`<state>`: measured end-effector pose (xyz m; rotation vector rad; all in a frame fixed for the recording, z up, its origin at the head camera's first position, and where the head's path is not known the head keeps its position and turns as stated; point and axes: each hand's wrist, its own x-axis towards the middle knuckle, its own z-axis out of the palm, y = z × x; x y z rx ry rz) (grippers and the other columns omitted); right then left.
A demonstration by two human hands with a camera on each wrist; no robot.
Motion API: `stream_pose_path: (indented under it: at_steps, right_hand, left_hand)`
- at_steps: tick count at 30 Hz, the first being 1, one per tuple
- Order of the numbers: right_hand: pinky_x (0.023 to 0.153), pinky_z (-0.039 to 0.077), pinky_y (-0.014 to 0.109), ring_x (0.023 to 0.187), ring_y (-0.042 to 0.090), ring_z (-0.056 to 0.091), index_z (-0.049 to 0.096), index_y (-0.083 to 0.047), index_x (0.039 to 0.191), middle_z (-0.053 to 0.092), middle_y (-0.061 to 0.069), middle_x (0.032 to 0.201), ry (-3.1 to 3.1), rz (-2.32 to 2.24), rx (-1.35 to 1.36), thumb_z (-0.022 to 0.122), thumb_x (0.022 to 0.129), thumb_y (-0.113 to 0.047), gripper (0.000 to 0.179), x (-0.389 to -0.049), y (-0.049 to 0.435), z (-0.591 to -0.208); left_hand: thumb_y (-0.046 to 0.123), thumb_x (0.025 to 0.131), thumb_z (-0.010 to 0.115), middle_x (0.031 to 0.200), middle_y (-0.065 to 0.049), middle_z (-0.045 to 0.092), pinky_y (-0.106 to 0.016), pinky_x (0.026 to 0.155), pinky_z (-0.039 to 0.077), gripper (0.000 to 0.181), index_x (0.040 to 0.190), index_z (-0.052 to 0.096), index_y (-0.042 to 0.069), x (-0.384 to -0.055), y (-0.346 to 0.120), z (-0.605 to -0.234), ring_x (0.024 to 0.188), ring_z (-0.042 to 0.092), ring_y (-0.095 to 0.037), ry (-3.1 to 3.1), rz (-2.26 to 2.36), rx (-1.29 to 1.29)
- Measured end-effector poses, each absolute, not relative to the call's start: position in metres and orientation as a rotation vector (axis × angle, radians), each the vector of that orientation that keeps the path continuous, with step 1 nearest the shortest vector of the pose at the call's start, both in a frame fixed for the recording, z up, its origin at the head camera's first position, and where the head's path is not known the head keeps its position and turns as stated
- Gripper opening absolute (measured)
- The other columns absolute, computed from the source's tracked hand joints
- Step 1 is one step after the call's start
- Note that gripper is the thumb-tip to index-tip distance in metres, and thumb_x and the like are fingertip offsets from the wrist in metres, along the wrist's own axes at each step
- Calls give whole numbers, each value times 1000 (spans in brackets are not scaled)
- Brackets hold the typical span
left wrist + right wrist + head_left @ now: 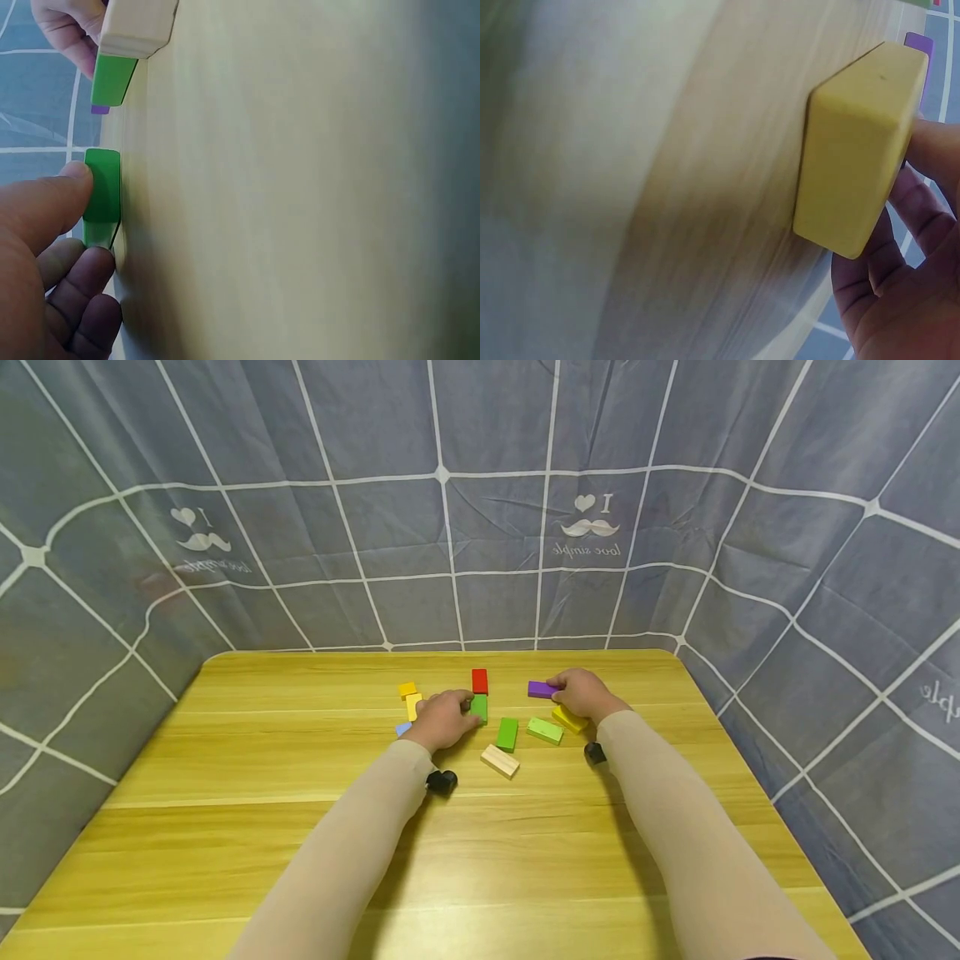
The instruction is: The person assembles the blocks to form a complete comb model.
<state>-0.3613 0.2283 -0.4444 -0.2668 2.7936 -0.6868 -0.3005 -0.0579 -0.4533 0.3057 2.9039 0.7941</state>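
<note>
My left hand point(444, 720) pinches a green block point(479, 709) lying on the table. In the left wrist view its thumb presses one side of that green block point(103, 187), with curled fingers at the lower end. Just beyond it lies a red block point(480, 681). My right hand point(583, 693) holds the right end of a purple block point(542, 690) between thumb and fingers. A yellow block point(569, 719) lies under the near side of that hand; in the right wrist view this yellow block point(851, 157) hides part of the thumb and most of the purple block.
Between the hands lie another green block point(507, 735), a light green block point(545, 731) and a plain wooden block point(499, 762). Left of the left hand are an orange block point(407, 690), a pale yellow block point(413, 706) and a partly hidden blue block point(402, 728). A grey curtain point(495, 527) borders the wooden table point(510, 877).
</note>
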Motion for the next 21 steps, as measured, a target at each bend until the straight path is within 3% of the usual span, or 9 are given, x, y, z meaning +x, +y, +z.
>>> stream_pose_path:
  at_steps: [21]
  right_hand:
    - [118,43,50,128,32,61,63,-8,147,65,18,145,2784,-722,-241,62,107,-18,41,-362,228,-446]
  left_hand:
    - [41,101,71,133,-4,72,-51,104,34,58,150,58,14,-300,-56,-451,124,63,-32,2912,792,292]
